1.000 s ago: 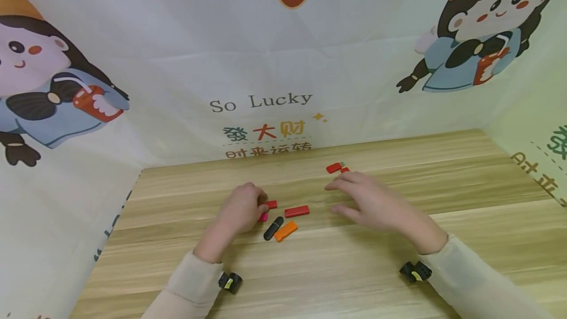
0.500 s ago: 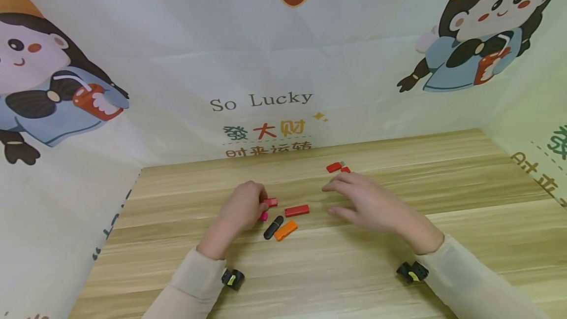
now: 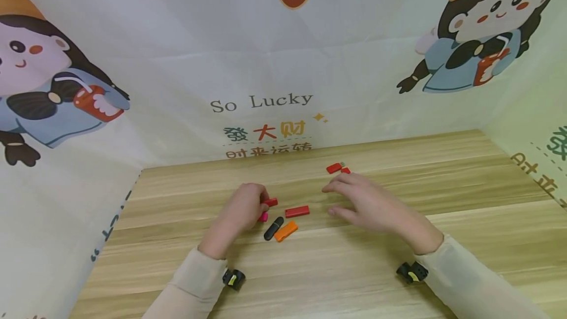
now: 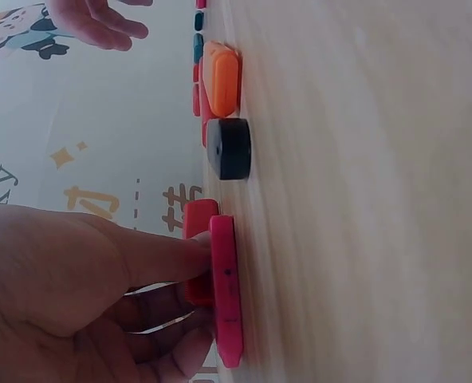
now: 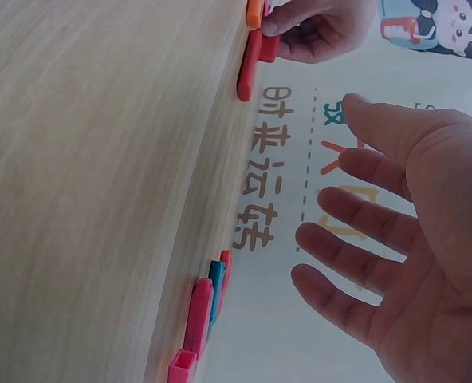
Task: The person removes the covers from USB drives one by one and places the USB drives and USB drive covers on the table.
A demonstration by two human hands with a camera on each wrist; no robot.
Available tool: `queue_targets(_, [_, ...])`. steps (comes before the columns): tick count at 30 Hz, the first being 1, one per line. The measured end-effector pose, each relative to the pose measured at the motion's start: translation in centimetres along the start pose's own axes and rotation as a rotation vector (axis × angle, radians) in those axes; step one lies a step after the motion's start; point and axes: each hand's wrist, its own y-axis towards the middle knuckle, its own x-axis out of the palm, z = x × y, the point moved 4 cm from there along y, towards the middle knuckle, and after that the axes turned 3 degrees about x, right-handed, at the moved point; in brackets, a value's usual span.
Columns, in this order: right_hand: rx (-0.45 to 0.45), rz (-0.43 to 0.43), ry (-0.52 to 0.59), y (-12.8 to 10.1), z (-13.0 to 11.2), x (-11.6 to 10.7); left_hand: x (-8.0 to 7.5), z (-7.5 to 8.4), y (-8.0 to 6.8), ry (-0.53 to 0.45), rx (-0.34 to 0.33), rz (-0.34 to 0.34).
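My left hand [image 3: 241, 209] pinches a red USB stick [image 3: 271, 202] between thumb and fingers, low over the table. Right in front of it in the left wrist view lies a pink USB stick [image 4: 227, 295], partly hidden by the hand in the head view. Close by rest a black USB stick [image 3: 273, 228], an orange one [image 3: 286, 231] and another red one [image 3: 297, 211]. My right hand [image 3: 372, 206] hovers above the table with spread, relaxed fingers and holds nothing. Beyond it lies a red USB stick [image 3: 334, 168] with its metal plug bare, beside a small red piece [image 3: 345, 171].
Near the right hand, the right wrist view shows a pink stick [image 5: 198, 319], a pink cap [image 5: 182, 366] and a teal piece [image 5: 215, 291], which the hand hides from the head view. A printed cloth [image 3: 186, 73] walls the wooden table [image 3: 328, 279].
The red stick in my left fingers has turned slightly, showing a paler face half a second ago and a red one now. My right hand has shifted a little to the left.
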Motion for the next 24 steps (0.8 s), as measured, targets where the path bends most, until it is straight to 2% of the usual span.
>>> queue_targets(6, [-0.004, 0.004, 0.004, 0.2, -0.1, 0.0, -0.3, 0.6, -0.2, 0.0, 0.026, 0.022])
queue_targets(14, [0.019, 0.014, -0.007, 0.4, 0.1, -0.3, -1.3, 2.3, -0.5, -0.01, 0.048, 0.083])
queue_targets(24, [0.046, 0.011, -0.011, 0.9, 0.1, -0.7, -2.0, 4.9, -1.1, -0.013, 0.145, 0.173])
